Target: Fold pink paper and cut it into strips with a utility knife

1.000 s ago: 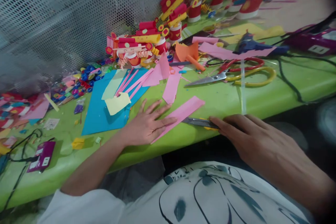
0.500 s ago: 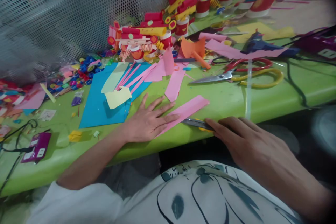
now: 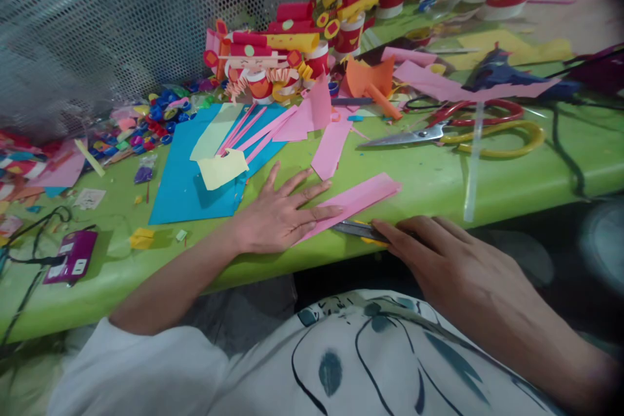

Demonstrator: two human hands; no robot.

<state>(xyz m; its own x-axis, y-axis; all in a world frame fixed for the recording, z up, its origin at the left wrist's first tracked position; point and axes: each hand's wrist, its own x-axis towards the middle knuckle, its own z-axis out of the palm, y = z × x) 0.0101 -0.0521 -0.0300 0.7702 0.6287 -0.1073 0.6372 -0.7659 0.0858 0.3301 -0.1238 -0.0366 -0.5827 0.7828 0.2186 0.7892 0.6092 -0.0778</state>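
Observation:
My left hand (image 3: 280,214) lies flat with spread fingers, its fingertips pressing on a pink paper strip (image 3: 358,198) near the table's front edge. My right hand (image 3: 439,250) is closed around a utility knife (image 3: 358,229), grey metal with yellow showing along its underside. The knife's tip rests at the strip's lower edge, just right of my left fingers. Beyond the strip lie another pink paper piece (image 3: 331,151) and scissors (image 3: 414,136) with one red and one yellow handle. Left of them is a blue sheet (image 3: 180,188) with thin pink strips and pale yellow paper on it.
Paper figures on red cups (image 3: 256,81) stand at the back against a perforated metal panel (image 3: 146,19). Colourful small caps (image 3: 160,114) are heaped to their left. A blue glue gun (image 3: 502,71) lies at the right, a purple box with cords (image 3: 73,257) at the left.
The view has shifted slightly, moving the table things up and rightward in the picture. Both hands keep their grip and place on the strip; the knife's tip sits slightly nearer my left fingers.

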